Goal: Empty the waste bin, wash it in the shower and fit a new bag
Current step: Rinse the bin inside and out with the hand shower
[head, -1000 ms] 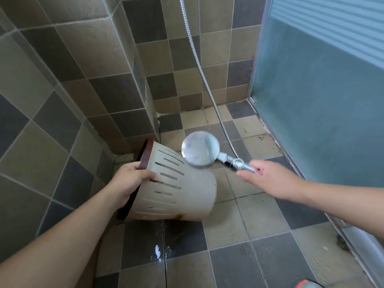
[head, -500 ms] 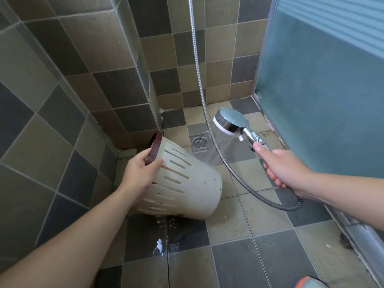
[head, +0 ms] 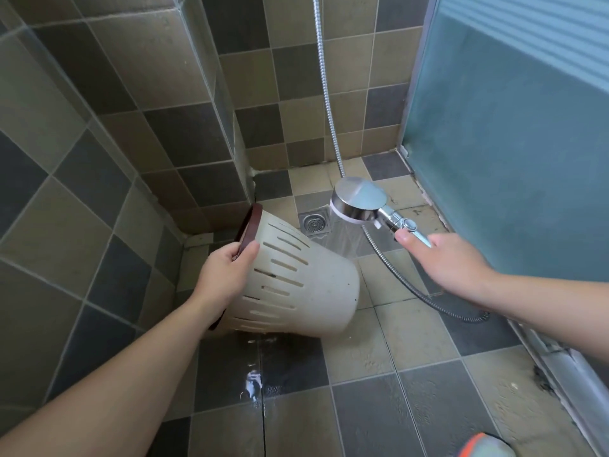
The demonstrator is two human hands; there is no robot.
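Above shower floor [head: 379, 357], tilted bin [head: 296, 285] rim in left grip [head: 224, 275], showerhead [head: 357, 201] in right grip [head: 451, 265]

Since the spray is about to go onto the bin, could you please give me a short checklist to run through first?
1. Left hand grips the bin at its dark rim: ok.
2. Right hand holds the shower head by its handle: ok.
3. Water running: ok, spray leaves the head.
4. Spray hitting the bin: not ok, it falls on the floor beside the drain.
5. Bin emptied: cannot tell, its opening faces away.
6. Hose free of kinks: ok.
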